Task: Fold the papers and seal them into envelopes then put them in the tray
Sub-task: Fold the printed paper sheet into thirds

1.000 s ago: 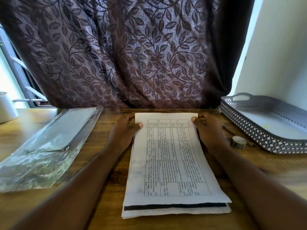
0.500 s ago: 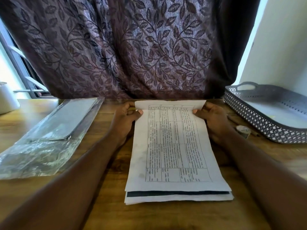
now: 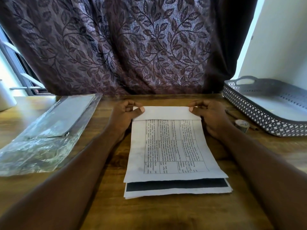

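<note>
A stack of printed papers [image 3: 171, 151] lies in the middle of the wooden table. The top sheet carries a printed table, and its far edge is curled over toward me, showing the blank back [image 3: 166, 113]. My left hand [image 3: 126, 113] pinches the far left corner of that sheet. My right hand [image 3: 209, 113] pinches the far right corner. A clear plastic pack of envelopes [image 3: 49, 128] rests to the left. The grey perforated tray [image 3: 259, 112] stands at the right, with a white sheet lying inside it.
A small tape roll [image 3: 241, 125] and a pen [image 3: 232, 114] lie between my right hand and the tray. A white cup [image 3: 5, 100] stands at the far left. A leaf-patterned curtain [image 3: 124, 47] hangs behind the table's far edge.
Both hands have lifted the top sheet's far edge and rolled it toward me, so its blank back now shows. The camera has tilted slightly.
</note>
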